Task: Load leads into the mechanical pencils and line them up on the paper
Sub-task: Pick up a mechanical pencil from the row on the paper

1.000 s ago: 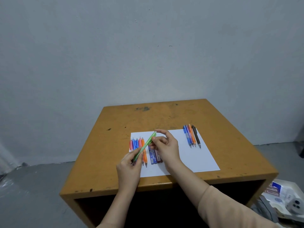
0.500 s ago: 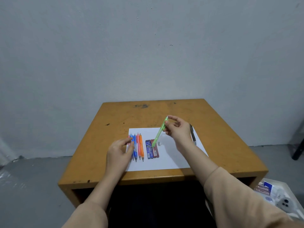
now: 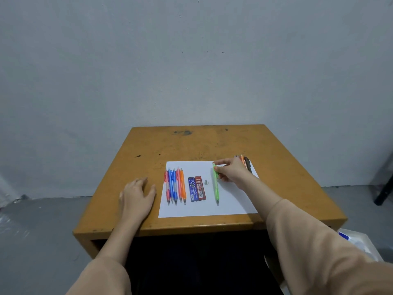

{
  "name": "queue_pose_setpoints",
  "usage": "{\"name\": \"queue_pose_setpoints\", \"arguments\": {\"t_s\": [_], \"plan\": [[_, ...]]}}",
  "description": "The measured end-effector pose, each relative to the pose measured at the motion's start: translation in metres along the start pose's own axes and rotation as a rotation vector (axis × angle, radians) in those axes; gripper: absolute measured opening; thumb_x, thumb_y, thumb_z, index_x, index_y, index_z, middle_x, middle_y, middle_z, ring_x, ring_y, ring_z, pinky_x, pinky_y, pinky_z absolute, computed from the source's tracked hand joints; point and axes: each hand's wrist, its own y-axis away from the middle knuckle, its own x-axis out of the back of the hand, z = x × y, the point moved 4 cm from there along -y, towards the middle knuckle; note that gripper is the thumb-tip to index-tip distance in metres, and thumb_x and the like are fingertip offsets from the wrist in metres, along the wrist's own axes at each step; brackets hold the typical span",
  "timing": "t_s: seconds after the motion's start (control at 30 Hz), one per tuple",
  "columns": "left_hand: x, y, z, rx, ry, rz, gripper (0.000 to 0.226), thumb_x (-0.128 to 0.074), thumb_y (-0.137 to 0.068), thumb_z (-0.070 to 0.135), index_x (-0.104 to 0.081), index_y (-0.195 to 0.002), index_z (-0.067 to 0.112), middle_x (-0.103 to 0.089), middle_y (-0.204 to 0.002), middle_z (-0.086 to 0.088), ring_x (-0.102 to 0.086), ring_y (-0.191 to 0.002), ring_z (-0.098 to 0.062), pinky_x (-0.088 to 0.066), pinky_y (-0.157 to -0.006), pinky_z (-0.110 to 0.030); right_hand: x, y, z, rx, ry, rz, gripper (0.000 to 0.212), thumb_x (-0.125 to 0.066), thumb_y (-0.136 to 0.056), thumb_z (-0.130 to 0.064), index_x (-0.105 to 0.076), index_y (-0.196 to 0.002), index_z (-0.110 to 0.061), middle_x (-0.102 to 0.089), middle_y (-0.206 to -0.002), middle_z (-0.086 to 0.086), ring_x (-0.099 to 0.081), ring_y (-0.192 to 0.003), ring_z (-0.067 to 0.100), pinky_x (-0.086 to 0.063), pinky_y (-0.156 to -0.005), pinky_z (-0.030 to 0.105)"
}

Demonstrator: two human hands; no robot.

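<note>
right hand (image 3: 231,170) pinches green pencil (image 3: 216,188) near "0.5 pencil lead" case (image 3: 193,189).

The left hand (image 3: 136,195) lies palm down, fingers loosely spread and nearly straight, holding nothing, its forearm running back to a beige sleeve (image 3: 102,277). The right arm reaches farther forward, sleeved to mid-forearm. The right hand (image 3: 232,172), well apart from the left, pinches the far end of a green mechanical pencil (image 3: 216,188) between thumb and fingertips.
</note>
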Motion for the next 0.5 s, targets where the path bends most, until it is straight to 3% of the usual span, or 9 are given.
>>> {"name": "queue_pose_setpoints", "arguments": {"t_s": [0.3, 0.5], "plan": [[-0.0064, 0.0008, 0.0031, -0.057, -0.166, -0.072, 0.060, -0.042, -0.095, 0.051, -0.037, -0.145, 0.017, -0.034, -0.152, 0.000, -0.027, -0.141, -0.017, -0.016, -0.115, -0.041, -0.0073, -0.0078, 0.0075, -0.007, 0.228, -0.006, 0.017, -0.066, -0.089, -0.015, -0.070, -0.105, -0.011, -0.063, -0.073, 0.004, -0.052, -0.057, 0.008, -0.042, -0.052, 0.018], [-0.0082, -0.0009, 0.0025, -0.046, -0.193, -0.086, 0.060, -0.043, -0.095, 0.052, -0.039, -0.144, 0.018, -0.034, -0.152, 0.000, -0.028, -0.140, -0.017, -0.017, -0.115, -0.042, -0.0056, -0.0095, 0.0112, 0.026, 0.212, -0.006, 0.017, -0.067, -0.088, -0.016, -0.070, -0.105, -0.013, -0.066, -0.076, 0.004, -0.056, -0.058, 0.006, -0.045, -0.053, 0.015]]}}
